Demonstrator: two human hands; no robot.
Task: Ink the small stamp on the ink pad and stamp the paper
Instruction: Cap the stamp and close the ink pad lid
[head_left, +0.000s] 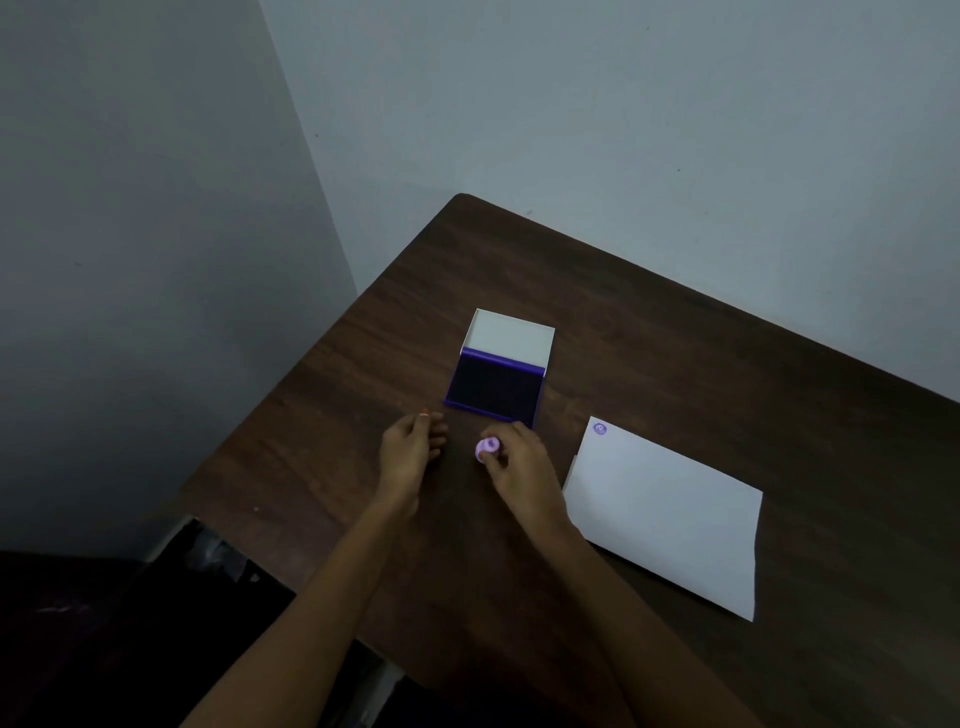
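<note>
Right hand (511, 457) pinches the small lilac stamp (487, 448) in its fingertips just short of the open ink pad (493, 387); left hand (410, 447) is empty, fingers loosely curled, resting on the dark table (675, 338) beside it. Paper (670, 514) lies to the right with one purple mark (600, 428) at its far corner. Judgement: bring the stamp face flat onto the pad, press lightly, then set down square on bare paper without rocking.
</note>
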